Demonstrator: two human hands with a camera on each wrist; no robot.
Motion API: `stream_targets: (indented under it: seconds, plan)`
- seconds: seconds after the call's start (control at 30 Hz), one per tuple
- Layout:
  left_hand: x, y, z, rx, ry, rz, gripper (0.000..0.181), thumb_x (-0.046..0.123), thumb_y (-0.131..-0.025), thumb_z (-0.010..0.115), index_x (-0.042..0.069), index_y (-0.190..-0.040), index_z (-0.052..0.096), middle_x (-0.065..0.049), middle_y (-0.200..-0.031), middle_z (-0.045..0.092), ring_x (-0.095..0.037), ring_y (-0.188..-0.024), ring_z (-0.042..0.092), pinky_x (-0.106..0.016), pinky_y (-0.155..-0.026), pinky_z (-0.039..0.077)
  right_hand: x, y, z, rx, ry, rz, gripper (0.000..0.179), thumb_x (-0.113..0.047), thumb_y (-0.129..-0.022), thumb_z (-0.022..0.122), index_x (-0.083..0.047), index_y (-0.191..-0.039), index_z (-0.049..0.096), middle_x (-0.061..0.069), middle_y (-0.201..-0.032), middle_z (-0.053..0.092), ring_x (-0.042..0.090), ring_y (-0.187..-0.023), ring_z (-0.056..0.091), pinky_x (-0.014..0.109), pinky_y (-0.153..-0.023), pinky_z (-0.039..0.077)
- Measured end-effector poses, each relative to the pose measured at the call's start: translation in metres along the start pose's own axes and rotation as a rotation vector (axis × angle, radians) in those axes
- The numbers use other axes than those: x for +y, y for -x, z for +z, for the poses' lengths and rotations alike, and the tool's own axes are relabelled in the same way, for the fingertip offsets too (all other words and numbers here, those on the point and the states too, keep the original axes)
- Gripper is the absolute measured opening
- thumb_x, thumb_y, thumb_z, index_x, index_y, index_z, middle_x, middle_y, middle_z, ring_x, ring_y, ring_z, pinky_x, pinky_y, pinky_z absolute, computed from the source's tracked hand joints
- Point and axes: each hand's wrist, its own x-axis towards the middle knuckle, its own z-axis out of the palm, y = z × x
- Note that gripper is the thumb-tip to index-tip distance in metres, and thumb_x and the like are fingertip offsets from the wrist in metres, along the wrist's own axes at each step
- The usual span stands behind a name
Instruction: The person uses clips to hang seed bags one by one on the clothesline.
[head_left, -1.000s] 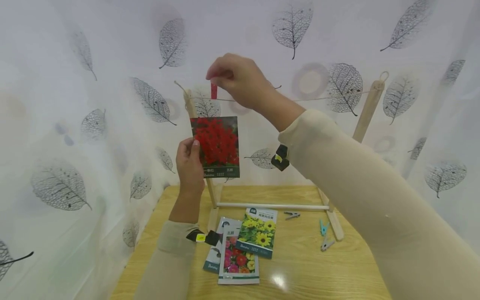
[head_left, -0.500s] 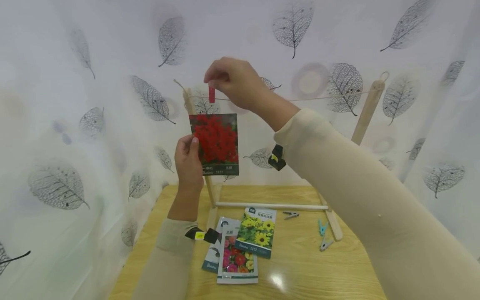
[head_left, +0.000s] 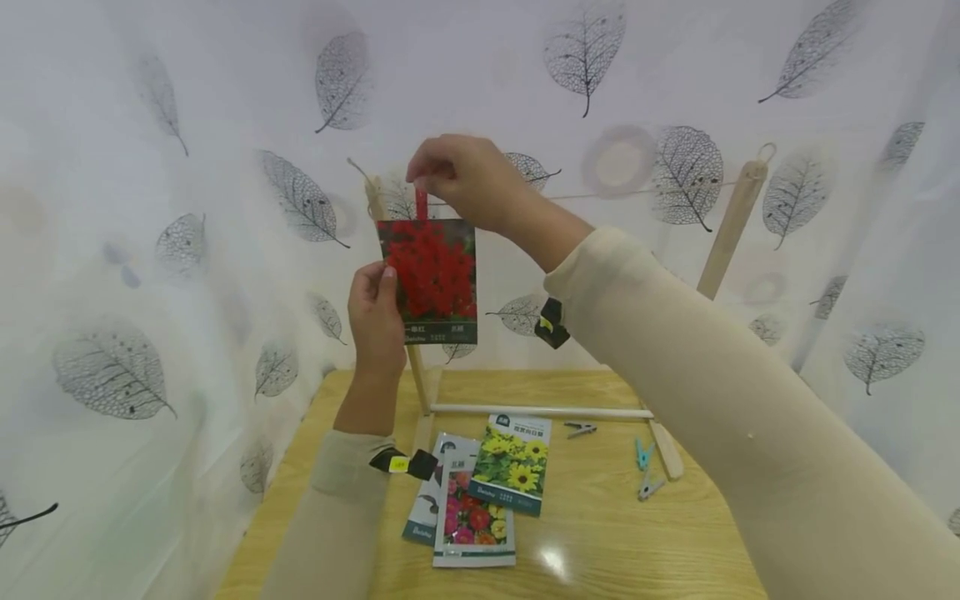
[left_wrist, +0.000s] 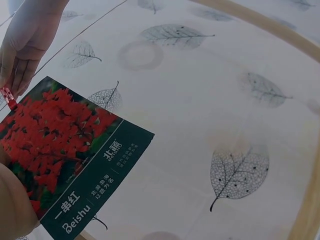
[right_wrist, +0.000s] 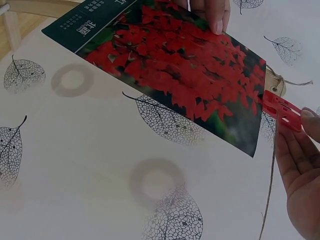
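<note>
- Near the left end of the twine (head_left: pixel 600 196), the red-flower packet (head_left: pixel 435 279) is held upright, long axis vertical, white-lettered end down.
- Left grip (head_left: pixel 377 317): narrowed to a pinch on the packet's left edge.
- Right grip (head_left: pixel 472 179): pinched together on the red clip (head_left: pixel 422 204).
- Right wrist view: slotted clip meets the packet's top edge; its bite is unclear.
- Head view alone: three more packets (head_left: pixel 483 500) on the counter (head_left: pixel 622 542).

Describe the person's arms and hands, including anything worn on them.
The left hand and right hand are ungloved. The left sleeve and right sleeve are long, plain and cream-coloured. At each wrist sits a small black attachment with a yellow patch; any markings on it are too small to read.
</note>
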Motion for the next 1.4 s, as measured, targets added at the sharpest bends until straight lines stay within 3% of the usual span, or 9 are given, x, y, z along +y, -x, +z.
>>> stream_targets:
  seconds: [0.83, 1.1, 1.4]
  plan:
    - [0.0056, 0.001, 0.0078, -0.007, 0.05, 0.042, 0.009, 0.01, -0.106, 0.049, 0.007, -0.111, 0.056, 0.002, -0.107, 0.06, -0.011, -0.107, 0.057, -0.023, -0.092, 0.048, 0.0008, 0.0019, 0.0029, -0.03, -0.032, 0.017, 0.019, -0.02, -0.104, 0.057, -0.016, -0.119, 0.068, 0.0, -0.112, 0.07, 0.011, -0.092, 0.06, 0.024, -0.088, 0.05]
    - [0.004, 0.0009, 0.0063, 0.018, 0.041, 0.023, 0.008, 0.011, -0.105, 0.05, 0.009, -0.11, 0.057, 0.002, -0.107, 0.062, -0.012, -0.107, 0.059, -0.024, -0.094, 0.049, -0.0007, 0.003, 0.0044, -0.066, -0.039, 0.07, 0.023, -0.022, -0.105, 0.055, -0.019, -0.125, 0.067, -0.004, -0.128, 0.068, 0.007, -0.103, 0.066, 0.023, -0.09, 0.051]
    - [0.0061, 0.0008, 0.006, 0.015, 0.036, 0.032, 0.008, 0.012, -0.105, 0.051, 0.01, -0.109, 0.057, 0.002, -0.105, 0.061, -0.012, -0.103, 0.059, -0.023, -0.089, 0.049, -0.0037, 0.0035, 0.0029, -0.081, -0.027, 0.065, 0.029, -0.02, -0.106, 0.052, -0.018, -0.132, 0.065, -0.002, -0.137, 0.062, 0.011, -0.109, 0.066, 0.026, -0.093, 0.052]
